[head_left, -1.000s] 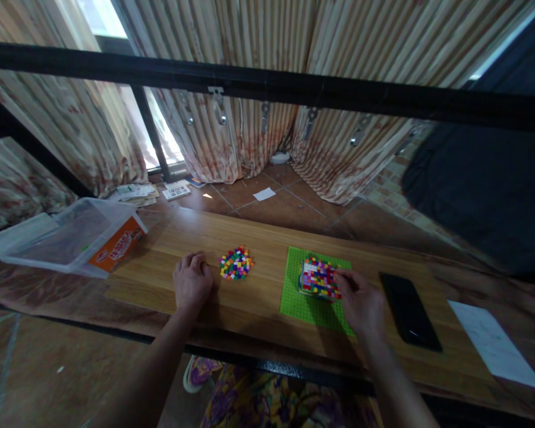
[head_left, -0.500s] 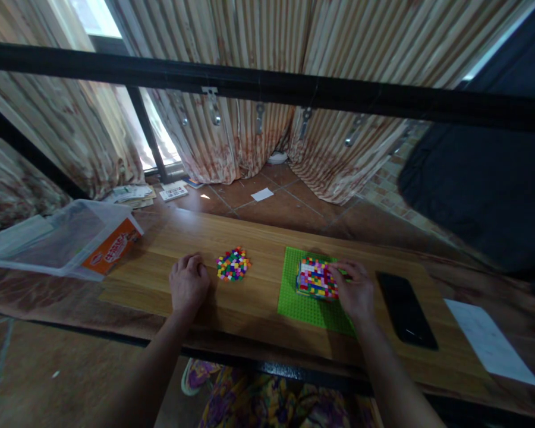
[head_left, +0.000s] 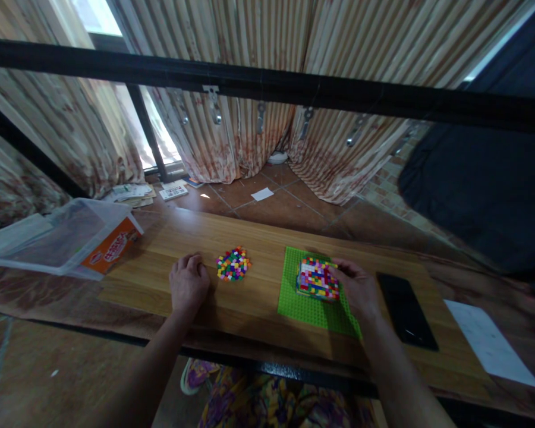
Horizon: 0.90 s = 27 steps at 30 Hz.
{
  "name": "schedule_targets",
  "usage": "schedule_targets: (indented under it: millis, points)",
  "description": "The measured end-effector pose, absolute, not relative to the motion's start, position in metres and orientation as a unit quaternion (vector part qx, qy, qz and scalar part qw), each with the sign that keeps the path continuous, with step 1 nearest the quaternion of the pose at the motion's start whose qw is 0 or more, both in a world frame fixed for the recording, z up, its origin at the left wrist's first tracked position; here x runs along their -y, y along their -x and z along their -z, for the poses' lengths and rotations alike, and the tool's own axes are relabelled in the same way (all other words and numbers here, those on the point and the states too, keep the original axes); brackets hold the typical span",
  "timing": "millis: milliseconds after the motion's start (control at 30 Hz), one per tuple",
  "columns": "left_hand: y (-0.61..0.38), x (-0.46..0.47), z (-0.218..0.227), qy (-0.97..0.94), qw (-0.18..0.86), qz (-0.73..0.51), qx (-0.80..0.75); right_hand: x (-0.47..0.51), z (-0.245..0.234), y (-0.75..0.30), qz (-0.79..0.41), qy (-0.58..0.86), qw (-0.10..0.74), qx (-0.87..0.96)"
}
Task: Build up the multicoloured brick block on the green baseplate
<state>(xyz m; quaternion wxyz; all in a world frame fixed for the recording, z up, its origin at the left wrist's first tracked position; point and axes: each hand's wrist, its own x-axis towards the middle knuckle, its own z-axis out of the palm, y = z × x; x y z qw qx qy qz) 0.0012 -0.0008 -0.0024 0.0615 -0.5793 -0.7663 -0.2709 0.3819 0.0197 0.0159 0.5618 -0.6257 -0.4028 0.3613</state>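
Observation:
A block of small multicoloured toy bricks (head_left: 317,279) stands on a green studded baseplate (head_left: 289,303). My right hand (head_left: 357,291) is at the block's right edge, thumb and fingers closed against its upper right corner. Whether a loose brick is also between those fingertips is hidden. My left hand (head_left: 189,283) rests palm down on the wooden board with its fingers curled in, and nothing shows in it. Just right of it lies a loose pile of small bricks (head_left: 233,264) in many colours, apart from the hand.
A black phone (head_left: 407,310) lies right of the baseplate, and a white paper sheet (head_left: 493,343) beyond it. On the left sits a clear plastic box (head_left: 71,238) with an orange label. A dark metal bar (head_left: 267,81) crosses above the wooden board (head_left: 249,309).
My right hand has shifted slightly right, from over the block's top to its right edge, uncovering more of the bricks. The left hand has stayed in place.

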Motion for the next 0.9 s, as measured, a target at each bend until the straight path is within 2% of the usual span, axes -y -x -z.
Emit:
schedule_targets:
  millis: [133, 533, 700, 900]
  points:
    - [-0.002, 0.001, 0.001, 0.578, 0.056, 0.267, 0.769, -0.021, -0.017, -0.38, -0.418, 0.599, 0.581, 0.359]
    - [-0.004, 0.002, -0.003, 0.573, 0.043, 0.278, 0.77, -0.02, -0.02, -0.382, -0.46, 0.578, 0.582, 0.34]
    - [-0.004, 0.002, -0.004, 0.569, 0.036, 0.278, 0.773, -0.015, -0.022, -0.392, -0.389, 0.575, 0.65, 0.308]
    - [-0.004, 0.002, -0.001, 0.574, 0.05, 0.274, 0.77, 0.0, -0.055, -0.365, -0.282, 0.608, 0.629, 0.395]
